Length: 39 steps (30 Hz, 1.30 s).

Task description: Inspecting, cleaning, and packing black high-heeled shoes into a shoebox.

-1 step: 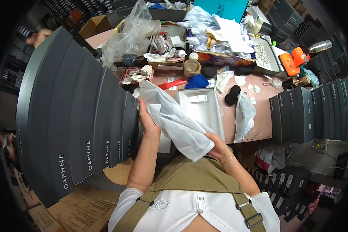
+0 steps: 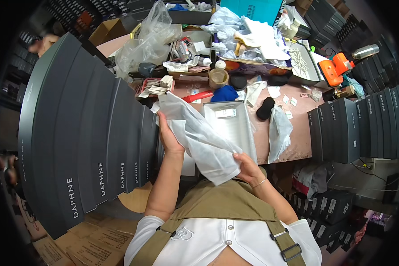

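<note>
A long white dust bag (image 2: 199,137) of thin cloth lies slantwise between my two hands, its far end up to the left and its near end toward my lap. My left hand (image 2: 169,138) holds its left edge, palm underneath and thumb along the side. At the near right end, my right hand (image 2: 249,169) pinches the cloth between thumb and fingers. What fills the bag cannot be seen. Beneath it stands an open white-lined shoe box (image 2: 235,119) with a small white packet (image 2: 226,113) inside. A second white bag (image 2: 280,133) lies on the table to the right.
Dark grey shoe boxes (image 2: 88,133) stand stacked close on my left, more boxes (image 2: 346,128) on my right. Across the table (image 2: 297,146) are a red-handled tool (image 2: 198,96), a blue cloth (image 2: 225,93), a jar (image 2: 218,77), a black pad (image 2: 265,109) and an orange heat-gun-like tool (image 2: 334,70).
The bag's near end has shifted slightly left, and my right hand with it. My left hand keeps its hold.
</note>
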### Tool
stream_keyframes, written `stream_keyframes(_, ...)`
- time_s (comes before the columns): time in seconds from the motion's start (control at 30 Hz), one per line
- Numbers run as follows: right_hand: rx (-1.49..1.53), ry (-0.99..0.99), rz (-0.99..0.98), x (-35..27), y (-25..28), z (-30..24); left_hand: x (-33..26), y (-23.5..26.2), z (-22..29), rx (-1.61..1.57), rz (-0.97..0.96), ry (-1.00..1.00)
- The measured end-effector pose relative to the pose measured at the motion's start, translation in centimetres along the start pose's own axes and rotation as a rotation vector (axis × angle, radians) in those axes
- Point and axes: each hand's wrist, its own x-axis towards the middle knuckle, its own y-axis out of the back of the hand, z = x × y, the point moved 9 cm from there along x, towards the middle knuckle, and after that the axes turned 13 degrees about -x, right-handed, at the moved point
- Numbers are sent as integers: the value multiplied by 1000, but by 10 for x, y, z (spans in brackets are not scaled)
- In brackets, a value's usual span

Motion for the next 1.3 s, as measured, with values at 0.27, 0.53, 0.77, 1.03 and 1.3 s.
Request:
stream_keyframes(0.27, 8, 92, -55, -9, -19, -26, 8, -44, 24, -10, -16, 15)
stream_keyframes(0.53, -475, 233, -121, -9, -19, -35, 10, -32, 57, 210, 75, -210)
stream_keyframes(0.77, -170, -31, 135, -36, 42, -20, -82, -115, 142, 768, -197, -1155)
stream_keyframes(1.03, -354, 108, 416, -37, 59, -42, -18, 75, -17, 1774, -543, -81)
stream_keyframes(1.3, -1582, 585, 379, -33, -33, -75, -61, 52, -113, 130, 58, 364)
